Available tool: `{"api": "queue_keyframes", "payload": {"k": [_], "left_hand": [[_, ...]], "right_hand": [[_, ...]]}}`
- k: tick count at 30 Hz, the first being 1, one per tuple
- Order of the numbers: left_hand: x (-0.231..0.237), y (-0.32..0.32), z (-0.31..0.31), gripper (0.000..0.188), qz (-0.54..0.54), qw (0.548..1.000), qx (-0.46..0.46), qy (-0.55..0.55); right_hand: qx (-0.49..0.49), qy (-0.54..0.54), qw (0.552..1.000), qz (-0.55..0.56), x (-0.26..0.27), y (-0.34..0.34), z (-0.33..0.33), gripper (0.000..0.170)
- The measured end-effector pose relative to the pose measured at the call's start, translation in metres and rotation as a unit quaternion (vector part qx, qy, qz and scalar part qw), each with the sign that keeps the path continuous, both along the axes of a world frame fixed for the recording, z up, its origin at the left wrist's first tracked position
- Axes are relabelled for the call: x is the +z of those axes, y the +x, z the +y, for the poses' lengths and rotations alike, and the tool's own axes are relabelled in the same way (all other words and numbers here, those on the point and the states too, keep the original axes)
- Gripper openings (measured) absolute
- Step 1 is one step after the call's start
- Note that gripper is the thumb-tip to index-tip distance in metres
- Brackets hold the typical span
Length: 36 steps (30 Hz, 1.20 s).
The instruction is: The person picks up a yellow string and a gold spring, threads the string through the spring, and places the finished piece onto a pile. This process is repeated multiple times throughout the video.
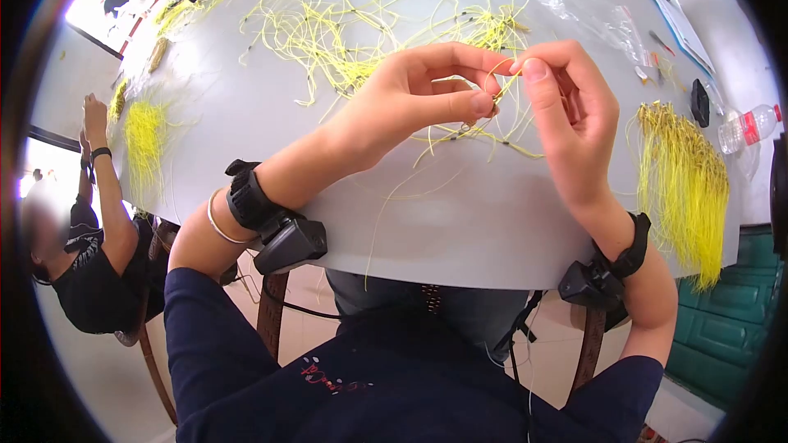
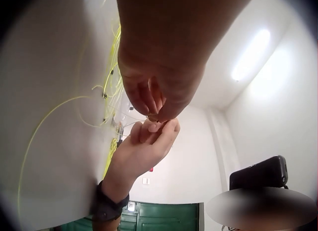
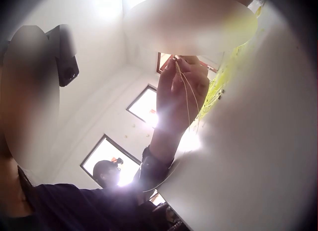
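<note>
Both hands are raised over the near part of the grey table, fingertips close together. The left hand (image 1: 410, 98) pinches a thin yellow cord (image 1: 497, 82) between thumb and forefinger, and a small loop of it arcs toward the other hand. At the loop's right end, the right hand (image 1: 570, 111) pinches the cord with thumb and forefinger. In the right wrist view a braided-looking length of cord (image 3: 178, 68) shows at the left hand (image 3: 181, 94), with thin strands hanging down. A loose strand (image 2: 37, 124) curves across the left wrist view.
Tangled yellow cords (image 1: 345, 41) spread over the table (image 1: 410, 238) behind the hands. A dense cord bundle (image 1: 685, 189) lies at the right, another (image 1: 145, 135) at the left. Plastic bags (image 1: 579, 12), a bottle (image 1: 749, 129) and a clipboard (image 1: 677, 12) lie beyond. Another person (image 1: 98, 254) sits at the left.
</note>
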<state>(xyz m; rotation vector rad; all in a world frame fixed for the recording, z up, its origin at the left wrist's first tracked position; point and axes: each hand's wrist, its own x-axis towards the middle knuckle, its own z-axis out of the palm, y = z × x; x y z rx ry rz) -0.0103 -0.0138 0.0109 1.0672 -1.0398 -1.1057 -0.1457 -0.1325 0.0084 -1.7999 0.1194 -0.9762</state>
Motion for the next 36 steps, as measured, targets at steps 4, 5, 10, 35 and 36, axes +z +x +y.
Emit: {"api": "queue_keyframes", "payload": {"k": [4, 5, 10, 35, 36], "left_hand": [[-0.004, -0.001, -0.001, 0.028, 0.007, 1.0, 0.023, 0.006], [-0.005, -0.001, -0.001, 0.026, -0.001, 0.999, 0.039, -0.006], [-0.009, 0.0, -0.002, 0.024, -0.013, 0.997, 0.065, -0.028], [-0.01, 0.005, 0.003, 0.002, 0.163, 0.985, -0.054, -0.009], [-0.01, 0.005, 0.003, 0.002, 0.161, 0.985, -0.054, -0.01]], "right_hand": [[-0.002, -0.048, 0.999, -0.011, 0.002, -0.002, 0.0, 0.008], [-0.003, -0.048, 0.999, -0.011, 0.003, -0.003, 0.001, 0.008], [0.038, -0.066, 0.997, 0.022, 0.004, -0.007, 0.004, 0.008], [0.116, 0.11, 0.986, 0.051, 0.007, -0.005, -0.006, 0.022], [0.139, 0.134, 0.977, 0.087, 0.007, -0.003, -0.005, 0.02]]}}
